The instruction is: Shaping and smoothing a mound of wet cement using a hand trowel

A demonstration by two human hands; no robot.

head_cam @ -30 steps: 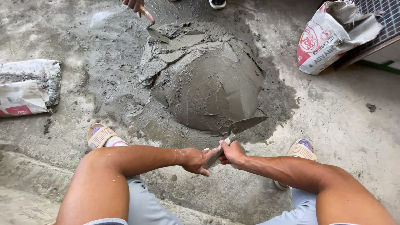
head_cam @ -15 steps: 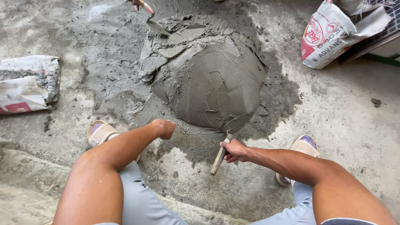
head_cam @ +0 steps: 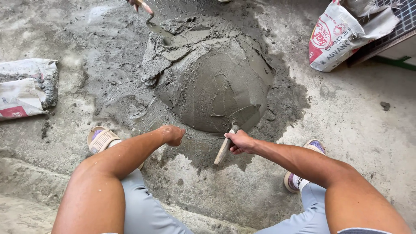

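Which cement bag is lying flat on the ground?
The grey, cement-smeared bag at the left edge lies flat. The other, the white and red bag at the top right, leans up against something behind it.

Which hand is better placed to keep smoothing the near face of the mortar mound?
Right. The right hand grips the trowel, whose blade rests on the mortar mound. The left hand is a bare fist beside it.

**Concrete floor with a mortar heap**

A rough grey concrete floor (head_cam: 368, 143) carries a smoothed mound of wet mortar (head_cam: 216, 82) at centre, ringed by a dark damp patch. A crumpled cement bag (head_cam: 26, 89) lies at nine o'clock. Another bag (head_cam: 342, 37), white and red, sits at two o'clock. Two sandals (head_cam: 100, 139) rest at six.
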